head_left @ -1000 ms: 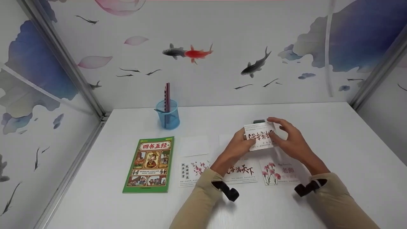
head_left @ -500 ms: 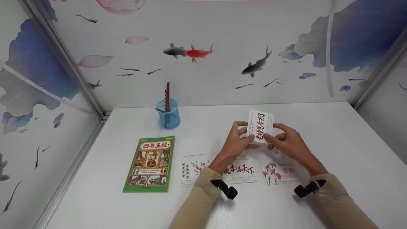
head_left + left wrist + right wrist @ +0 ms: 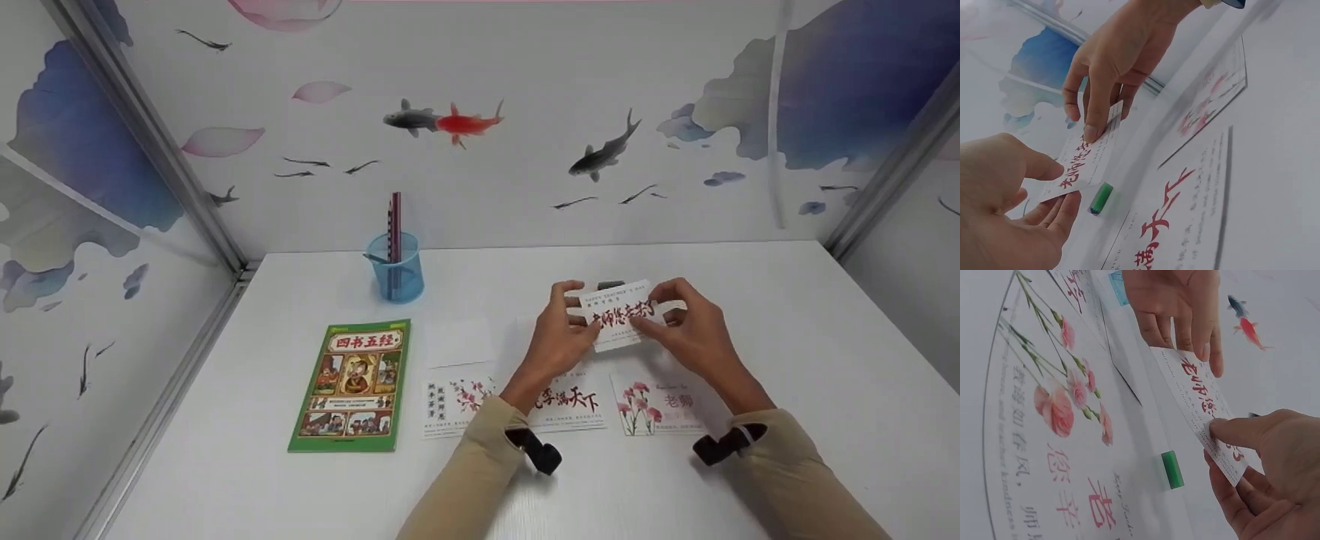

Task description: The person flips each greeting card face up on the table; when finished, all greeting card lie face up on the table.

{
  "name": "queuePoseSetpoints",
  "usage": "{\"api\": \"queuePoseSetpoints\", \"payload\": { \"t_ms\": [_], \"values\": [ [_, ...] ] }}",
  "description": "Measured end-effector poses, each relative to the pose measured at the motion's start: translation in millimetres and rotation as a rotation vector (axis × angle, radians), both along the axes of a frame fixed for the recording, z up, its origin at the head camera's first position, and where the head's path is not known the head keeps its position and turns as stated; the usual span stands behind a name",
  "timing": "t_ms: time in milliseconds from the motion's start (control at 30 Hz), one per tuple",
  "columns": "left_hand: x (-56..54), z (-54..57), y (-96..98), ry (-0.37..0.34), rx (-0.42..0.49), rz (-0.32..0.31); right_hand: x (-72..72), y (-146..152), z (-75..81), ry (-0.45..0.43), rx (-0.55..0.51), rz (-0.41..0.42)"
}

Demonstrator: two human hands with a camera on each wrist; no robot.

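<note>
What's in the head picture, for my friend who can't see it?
A person's left hand and right hand hold a white card with red writing above a white table. Other cards and a green book lie there; a blue cup stands farther back.

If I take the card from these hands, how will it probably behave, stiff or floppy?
The held card seems fairly stiff: it spans from the left hand to the right hand with little sag. It is probably light, as its edge looks thin, and squeezing might bend it.
</note>
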State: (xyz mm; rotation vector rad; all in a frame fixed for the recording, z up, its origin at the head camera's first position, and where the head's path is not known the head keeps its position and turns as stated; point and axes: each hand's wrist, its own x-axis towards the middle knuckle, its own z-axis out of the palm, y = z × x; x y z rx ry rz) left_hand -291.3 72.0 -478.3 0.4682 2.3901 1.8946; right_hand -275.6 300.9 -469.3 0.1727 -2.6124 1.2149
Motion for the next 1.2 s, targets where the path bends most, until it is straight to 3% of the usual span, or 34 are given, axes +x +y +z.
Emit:
{"api": "queuePoseSetpoints", "payload": {
  "t_ms": [133, 333, 533, 700, 833, 1000, 1200],
  "values": [
    [1.5, -5.7, 0.7, 0.087, -0.162, -0.049, 0.5, 3, -2.8, -0.01, 0.1, -0.052],
    [4.8, -11.3, 2.8, 0.191, -0.419, -0.174, -0.1, 11, -7.1, -0.141, 0.169, -0.066],
    [8.0, -11.2, 7.8, 0.21, -0.575, -0.228, -0.2, 15, -10.8, -0.215, 0.221, -0.056],
    [9.7, -9.4, 12.1, 0.327, -0.704, -0.278, 1.2, 16, -13.6, -0.196, 0.257, -0.065],
    [10.1, -8.2, 12.5, 0.383, -0.739, -0.297, 0.8, 16, -14.7, -0.192, 0.271, -0.063],
    [10.0, -2.9, 4.6, 0.335, -0.712, -0.268, -2.7, 15, -13.5, -0.203, 0.265, -0.046],
    [9.2, 4.2, -18.5, 0.283, -0.668, -0.206, -1.6, 6, -9.4, -0.15, 0.242, -0.04]
  ]
}}
